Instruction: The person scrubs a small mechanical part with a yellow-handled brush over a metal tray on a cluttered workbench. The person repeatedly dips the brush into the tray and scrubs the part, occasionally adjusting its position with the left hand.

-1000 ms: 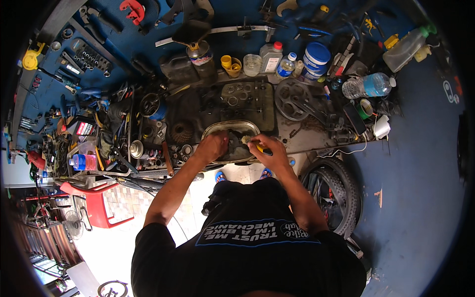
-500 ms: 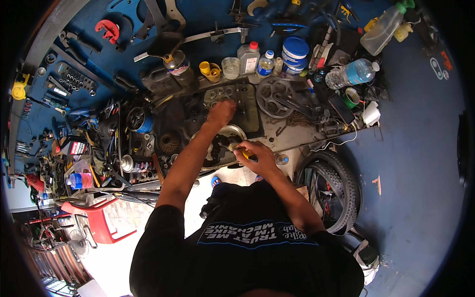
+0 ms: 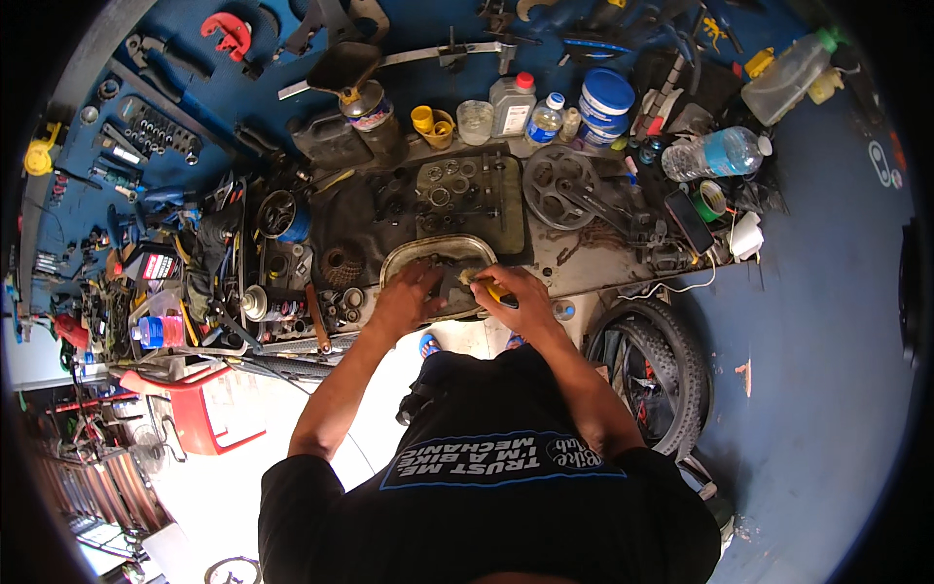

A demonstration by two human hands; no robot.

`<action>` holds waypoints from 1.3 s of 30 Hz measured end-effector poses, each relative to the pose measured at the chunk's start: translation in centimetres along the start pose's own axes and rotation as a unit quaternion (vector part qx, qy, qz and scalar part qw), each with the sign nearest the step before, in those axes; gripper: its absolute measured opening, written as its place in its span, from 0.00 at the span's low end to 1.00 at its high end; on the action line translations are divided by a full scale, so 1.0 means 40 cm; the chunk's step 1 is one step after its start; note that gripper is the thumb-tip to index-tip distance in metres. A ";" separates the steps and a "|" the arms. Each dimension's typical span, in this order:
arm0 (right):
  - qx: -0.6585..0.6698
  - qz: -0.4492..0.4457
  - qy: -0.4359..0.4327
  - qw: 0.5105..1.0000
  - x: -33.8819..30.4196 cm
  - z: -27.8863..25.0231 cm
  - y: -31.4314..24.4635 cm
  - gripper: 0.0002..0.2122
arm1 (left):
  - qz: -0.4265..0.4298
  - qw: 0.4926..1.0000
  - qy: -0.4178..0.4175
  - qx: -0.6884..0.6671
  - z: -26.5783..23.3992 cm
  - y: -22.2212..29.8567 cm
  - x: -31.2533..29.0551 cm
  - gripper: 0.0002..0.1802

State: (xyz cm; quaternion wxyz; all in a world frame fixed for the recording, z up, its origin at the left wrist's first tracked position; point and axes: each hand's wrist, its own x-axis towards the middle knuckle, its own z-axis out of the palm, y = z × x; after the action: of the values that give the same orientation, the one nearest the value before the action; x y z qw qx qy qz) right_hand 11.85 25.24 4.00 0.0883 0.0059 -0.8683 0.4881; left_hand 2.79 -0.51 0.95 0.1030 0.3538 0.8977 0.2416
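Bench (image 3: 593,277): across mid-frame, grimy, well loaded.

Tyres (image 3: 681,389): lower right of frame, below bench edge; clear of both hands.

Tray (image 3: 428,246): ctr of frame, at near bench edge; metal, oval, rim raised. Judged light, stiff, prob. slippery w/ grime; best taken by rim at both ends. Dark contents partly hidden by hands, not ID'd.

Crankset (image 3: 559,190): right of ctr, beyond tray; judged heavy, rigid. Far-right reach is obstructed by it.

L hand (image 3: 407,295): at tray's left side, fingers bent inside; whether anything is gripped cannot be told.

R hand (image 3: 523,292): at tray's right side; brush gripped, fingers closed round handle.

Brush (image 3: 497,292): handle yellow/blk, pale bristles pointed left, over tray. Judged v. light; handle stiff, bristles soft; to be held by handle, nr bristle end for control.

Cassette (image 3: 342,266): left of tray, nr its rim; leftward room is limited by it.

Rings (image 3: 440,196): beyond tray, upper ctr; several, loose, small, easily knocked if far rim is overreached.
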 end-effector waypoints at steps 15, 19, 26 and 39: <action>-0.011 0.027 0.002 1.000 0.022 -0.031 -0.024 0.11 | 0.070 0.991 -0.051 0.098 0.054 -0.033 -0.002 0.19; -0.012 0.027 0.003 1.000 0.014 -0.035 -0.020 0.11 | 0.071 0.992 -0.024 0.099 0.018 -0.027 -0.019 0.19; -0.017 0.013 0.008 1.000 0.013 -0.023 -0.011 0.12 | -0.015 0.965 -0.152 0.211 -0.052 -0.006 -0.037 0.28; -0.012 -0.005 0.009 1.000 0.015 -0.019 0.003 0.11 | -0.043 0.993 -0.091 0.063 -0.001 -0.043 -0.022 0.23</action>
State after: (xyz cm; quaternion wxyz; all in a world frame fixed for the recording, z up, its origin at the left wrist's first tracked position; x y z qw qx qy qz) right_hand 11.35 26.00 4.41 0.0985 0.0047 -0.8731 0.4775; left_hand 2.42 -2.23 0.13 0.1723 0.3409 0.9125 0.1465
